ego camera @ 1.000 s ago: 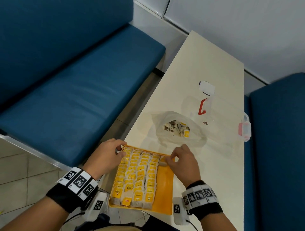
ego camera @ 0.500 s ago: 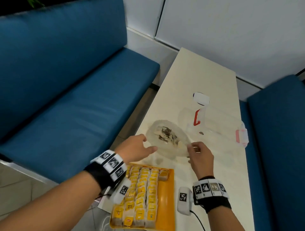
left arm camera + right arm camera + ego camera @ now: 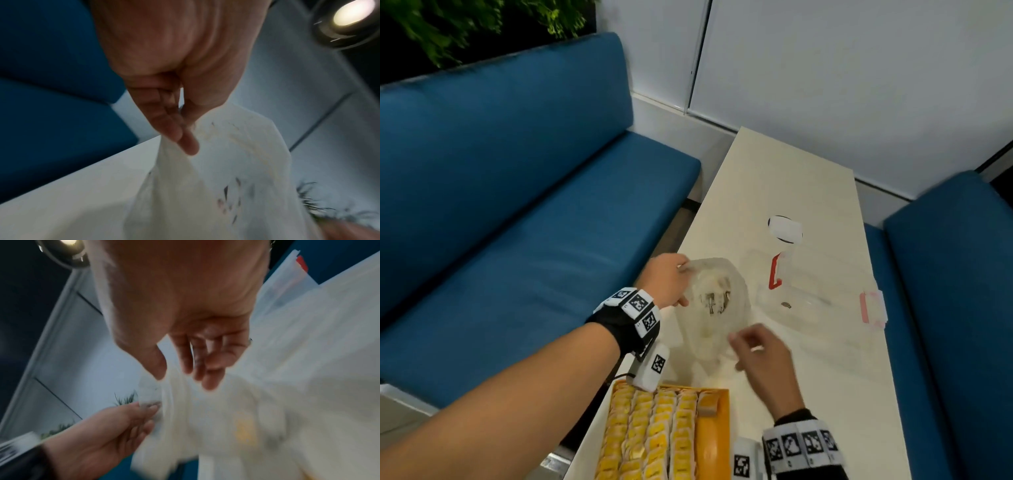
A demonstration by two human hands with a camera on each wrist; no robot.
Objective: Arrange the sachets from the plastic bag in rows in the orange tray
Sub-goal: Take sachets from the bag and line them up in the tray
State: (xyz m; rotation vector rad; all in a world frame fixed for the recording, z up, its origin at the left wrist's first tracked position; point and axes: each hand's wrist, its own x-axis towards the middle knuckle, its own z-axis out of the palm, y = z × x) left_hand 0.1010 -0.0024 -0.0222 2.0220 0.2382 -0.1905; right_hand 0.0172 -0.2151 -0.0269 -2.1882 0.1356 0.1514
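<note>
Head view: left hand [image 3: 666,281] pinches the far rim of the plastic bag [image 3: 714,308] lifted above the table [image 3: 774,178], right hand [image 3: 760,356] at the bag's near edge, grip unclear here; orange tray [image 3: 717,445] nearest the camera holds rows of sachets [image 3: 650,431]. Left wrist view: fingers [image 3: 174,129] and thumb clamp the bag film [image 3: 226,162]. Right wrist view, blurred: thumb and fingers [image 3: 207,376] curl down onto the bag's edge [image 3: 205,410], contact not clear, cannot tell the grip.

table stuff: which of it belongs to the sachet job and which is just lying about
In use: plastic bag held by left hand and right hand; orange tray; sachets.
Lying about: clear zip bag, red clip.
</note>
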